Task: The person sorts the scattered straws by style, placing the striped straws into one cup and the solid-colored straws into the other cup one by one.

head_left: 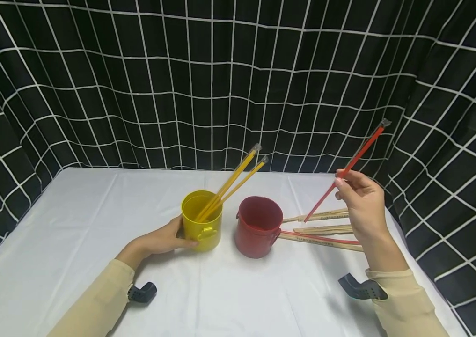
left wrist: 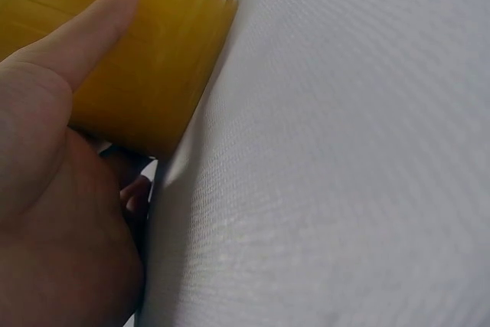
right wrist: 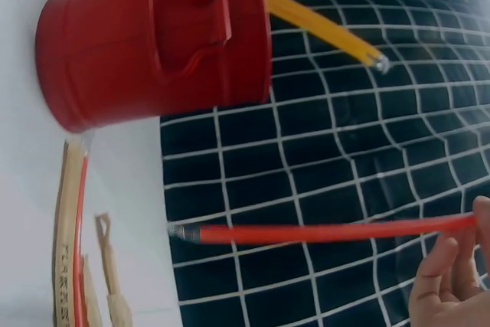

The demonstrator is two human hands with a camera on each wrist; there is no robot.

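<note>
On your white-cloth-covered desk [head_left: 242, 299] stands a round red bucket [head_left: 256, 241], with a round yellow bucket [head_left: 201, 229] just left of it; right of the red one lie printed tan strips [head_left: 326, 230] and a slim red stick [head_left: 326, 238].

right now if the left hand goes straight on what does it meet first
With the yellow cylindrical bucket in its grip, the left hand would likely push that into the dark red cylindrical bucket first, though depth is unclear.
</note>
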